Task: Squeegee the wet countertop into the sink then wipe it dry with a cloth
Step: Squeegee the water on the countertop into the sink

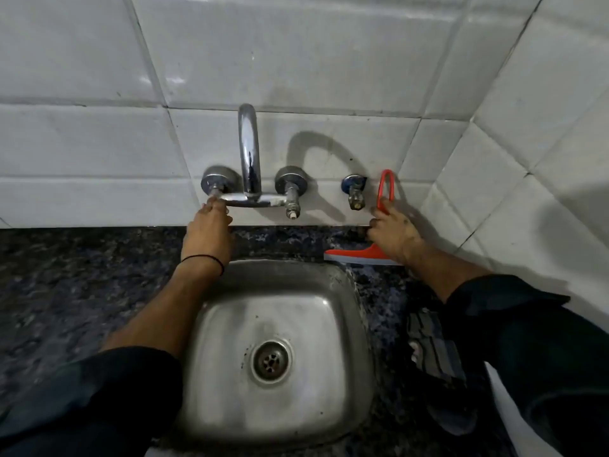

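A steel sink [342, 291] is set into the dark speckled countertop [82, 291]. My right hand [393, 234] grips the red squeegee [357, 253] by its looped handle, at the back right by the wall. Its blade rests on the counter just behind the sink's far right corner. My left hand [207, 229] reaches up to the left tap handle [214, 191] of the wall-mounted chrome faucet [248, 153], fingers closed around it. A dark striped cloth [431, 351] lies on the counter to the right of the sink, partly under my right sleeve.
White tiled walls close off the back and the right side. A small angle valve [355, 192] sticks out of the wall beside the squeegee handle. The faucet's right tap handle [291, 199] hangs above the counter's back edge.
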The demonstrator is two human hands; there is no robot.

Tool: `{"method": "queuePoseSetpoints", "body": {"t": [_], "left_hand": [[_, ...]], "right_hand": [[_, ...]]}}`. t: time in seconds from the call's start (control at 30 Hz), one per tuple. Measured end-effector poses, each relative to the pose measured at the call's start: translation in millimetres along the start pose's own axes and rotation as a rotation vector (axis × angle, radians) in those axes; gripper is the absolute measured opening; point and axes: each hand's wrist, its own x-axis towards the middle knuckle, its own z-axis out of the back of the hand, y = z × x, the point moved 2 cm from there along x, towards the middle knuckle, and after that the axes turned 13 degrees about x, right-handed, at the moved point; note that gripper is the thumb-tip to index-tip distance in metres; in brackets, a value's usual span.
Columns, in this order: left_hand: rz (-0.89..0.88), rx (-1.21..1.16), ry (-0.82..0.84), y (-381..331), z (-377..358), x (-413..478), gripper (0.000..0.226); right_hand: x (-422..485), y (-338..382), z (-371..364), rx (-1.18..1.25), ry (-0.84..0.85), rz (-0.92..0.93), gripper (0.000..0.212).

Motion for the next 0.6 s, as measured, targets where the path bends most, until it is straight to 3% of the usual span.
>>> {"method": "queuePoseSetpoints", "body": {"t": [0.1,0.27,0.4,0.5,0.6], "left_hand": [[0.031,-0.013,-0.045,2,-6,4,0.059],[0.041,-0.018,-0.029,-1,-3,3,0.057],[0.025,-0.114,0.133,7,10,5,0.047],[-0.045,-0.296,0.292,30,18,-7,0.058],[0.003,-0.258,0.158,83,20,-39,0.054]], "right_hand": [[4,-6,3,-0.085,-0.034,0.059,0.028],[-12,-6,20,0.029,-0.101,0.067,0.025],[-46,14,55,0.216,-0.154,0.170,0.029],[-62,46,74,0.382,-0.215,0.311,0.031],[-68,90,90,0.521,-0.215,0.431,0.040]]}}
